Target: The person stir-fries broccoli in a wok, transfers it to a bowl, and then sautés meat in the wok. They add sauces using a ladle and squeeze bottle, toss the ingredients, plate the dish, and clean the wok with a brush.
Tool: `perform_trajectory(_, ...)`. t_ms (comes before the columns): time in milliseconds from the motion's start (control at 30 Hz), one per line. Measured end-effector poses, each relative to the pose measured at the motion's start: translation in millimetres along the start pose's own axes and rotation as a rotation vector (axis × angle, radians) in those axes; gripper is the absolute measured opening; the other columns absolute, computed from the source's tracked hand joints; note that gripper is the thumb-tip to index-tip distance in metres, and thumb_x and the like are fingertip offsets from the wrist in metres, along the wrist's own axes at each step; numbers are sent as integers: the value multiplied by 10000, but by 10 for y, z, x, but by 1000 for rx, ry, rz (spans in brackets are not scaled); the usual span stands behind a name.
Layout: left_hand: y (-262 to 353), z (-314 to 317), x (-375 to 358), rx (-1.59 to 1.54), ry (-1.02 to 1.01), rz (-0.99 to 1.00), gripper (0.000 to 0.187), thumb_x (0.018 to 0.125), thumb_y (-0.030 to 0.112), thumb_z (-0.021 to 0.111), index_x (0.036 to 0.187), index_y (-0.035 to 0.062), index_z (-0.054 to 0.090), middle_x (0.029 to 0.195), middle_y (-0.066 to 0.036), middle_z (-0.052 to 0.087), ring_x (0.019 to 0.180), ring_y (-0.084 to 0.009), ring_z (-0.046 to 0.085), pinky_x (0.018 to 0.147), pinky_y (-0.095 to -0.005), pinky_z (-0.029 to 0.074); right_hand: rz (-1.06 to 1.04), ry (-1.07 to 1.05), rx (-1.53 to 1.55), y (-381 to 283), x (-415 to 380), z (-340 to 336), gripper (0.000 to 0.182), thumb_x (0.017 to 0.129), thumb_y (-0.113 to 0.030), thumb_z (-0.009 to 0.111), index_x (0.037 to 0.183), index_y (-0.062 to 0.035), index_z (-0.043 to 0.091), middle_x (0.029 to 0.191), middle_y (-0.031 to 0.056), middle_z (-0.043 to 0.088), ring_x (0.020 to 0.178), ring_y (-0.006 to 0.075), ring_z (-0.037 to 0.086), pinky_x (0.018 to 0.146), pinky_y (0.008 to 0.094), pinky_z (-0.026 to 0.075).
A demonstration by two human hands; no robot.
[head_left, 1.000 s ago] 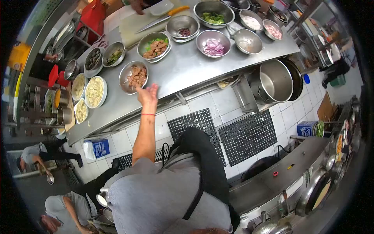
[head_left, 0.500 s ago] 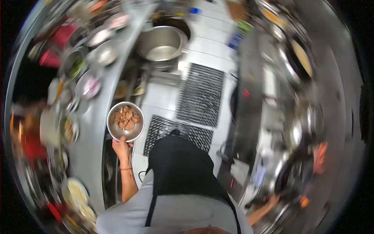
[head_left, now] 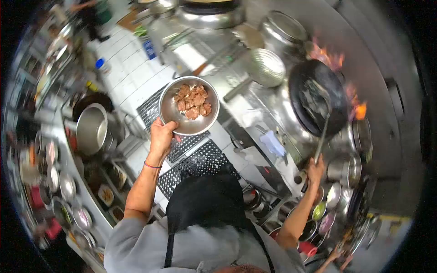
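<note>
A steel bowl (head_left: pixel 170 109) is gripped at its near rim by my left hand (head_left: pixel 163 136), thumb over the edge. Chunks of brown meat (head_left: pixel 193 101) lie in the bowl. On the right, my right hand (head_left: pixel 315 171) is closed around the handle of a long metal ladle (head_left: pixel 324 136). The ladle's head rests inside a black wok (head_left: pixel 334 86), which holds some shiny liquid or residue. Flames (head_left: pixel 325 57) rise beside the wok's far and right edges.
A perforated strainer (head_left: pixel 266 68) lies left of the wok. A blue-white cloth (head_left: pixel 273 143) is on the steel counter. A large pot (head_left: pixel 92 129) stands at left. Black mats (head_left: pixel 195 159) cover part of the floor. Another person (head_left: pixel 86 16) stands at the upper left.
The view has swung right towards the stove. My left hand has carried the bowl towards the stove side. My right hand, at the lower right edge before, now shows clearly with the ladle in the wok.
</note>
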State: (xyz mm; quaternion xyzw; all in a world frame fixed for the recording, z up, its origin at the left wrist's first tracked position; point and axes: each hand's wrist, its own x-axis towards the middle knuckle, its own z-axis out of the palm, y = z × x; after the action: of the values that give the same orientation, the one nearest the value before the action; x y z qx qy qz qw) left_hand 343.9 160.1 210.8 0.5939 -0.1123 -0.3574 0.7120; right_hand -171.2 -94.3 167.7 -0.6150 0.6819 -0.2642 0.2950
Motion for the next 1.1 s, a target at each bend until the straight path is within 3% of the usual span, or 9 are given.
perform_trajectory(100,100,657,308,64,-153,-7,211,773,-33,538,972,-66,598,801,-128,669,516,-165,605,385,-254,482,-5,81,20,-242,-306,49,554,910,-110,584,1421,-27,388,1374,171,509,1201,214,518,981,294,400)
perform_trajectory(267,218,2021,700,191,-366,195,256,774,21,531,988,-86,620,854,-130,673,618,-171,634,474,-265,525,-58,185,-116,-288,-463,139,594,867,-19,592,1426,-71,398,1313,202,552,1203,287,545,1007,329,406)
perform_trajectory(400,91,3049,1004,604,-438,647,128,768,42,590,816,-69,631,600,-145,594,593,-143,615,513,-347,479,12,214,2,-381,-531,237,606,836,44,573,1410,-80,427,1286,225,564,1189,278,557,991,316,413)
perform_trajectory(500,-276,3755,1302,659,-486,1009,58,722,-24,528,739,-28,583,711,-286,561,648,-456,554,583,-450,452,13,264,52,-415,-586,254,590,829,53,569,1393,-67,447,1274,233,569,1173,283,570,966,322,431)
perform_trajectory(567,-409,4157,1345,679,-544,1098,59,726,-21,541,760,-25,589,852,-287,606,722,-446,603,647,-487,481,136,254,-5,-491,-660,152,585,806,6,620,1369,-80,483,1191,216,624,1047,272,640,883,301,457)
perform_trajectory(633,-580,4520,1423,752,-585,1318,38,704,-6,608,732,-28,595,1013,-280,604,739,-449,623,687,-502,511,12,337,-40,-348,-686,96,573,806,25,610,1359,-61,487,1197,215,621,1088,283,629,895,304,456)
perform_trajectory(900,-737,5229,1462,887,-530,1500,58,775,31,543,790,-3,588,1250,-261,520,703,-398,667,647,-450,566,51,274,-69,-443,-673,-362,544,824,86,563,1351,-27,489,1233,229,595,1145,311,593,934,314,446)
perform_trajectory(1000,-853,5225,1402,1082,-769,1578,80,767,42,572,815,-17,596,1111,-297,569,647,-357,677,598,-434,573,78,249,-203,-532,-520,-409,531,824,60,581,1341,-31,501,1177,232,622,1077,318,626,914,326,459)
perform_trajectory(1100,-869,5238,1358,1334,-584,1237,125,803,78,567,828,-37,606,860,-213,658,603,-332,666,524,-392,558,46,235,-413,-353,-529,-419,511,830,-18,611,1330,-56,519,1126,221,640,926,330,664,762,349,504)
